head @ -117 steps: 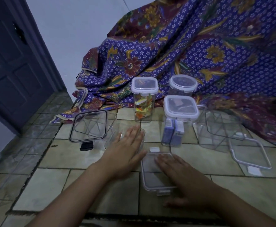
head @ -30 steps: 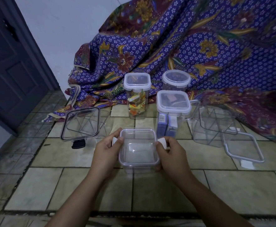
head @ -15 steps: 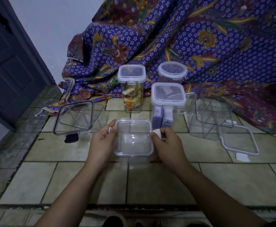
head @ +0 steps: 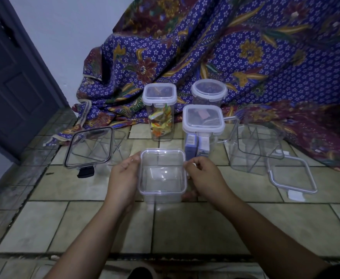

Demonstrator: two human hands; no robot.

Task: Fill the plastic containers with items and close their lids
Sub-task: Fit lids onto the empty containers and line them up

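A small clear square container (head: 162, 176) with its lid on top stands on the tiled floor in front of me. My left hand (head: 122, 178) grips its left side. My right hand (head: 204, 178) holds its right side, fingers pinched at the lid's white side flap. Behind it stand three lidded containers: a tall one with coloured wrappers (head: 160, 111), a square one with blue packets (head: 203, 129), and a round one (head: 209, 92). The small container looks empty inside.
A large clear container with a black-rimmed lid (head: 89, 148) sits at the left. An open clear container (head: 253, 148) sits at the right, its loose lid (head: 290, 176) lying beside it. Patterned purple cloth (head: 245, 57) drapes behind. A dark door (head: 10, 77) is at far left.
The lid that lay flat on the floor now sits on the small container. Both hands moved from flat on the floor to the container's sides and stay there.
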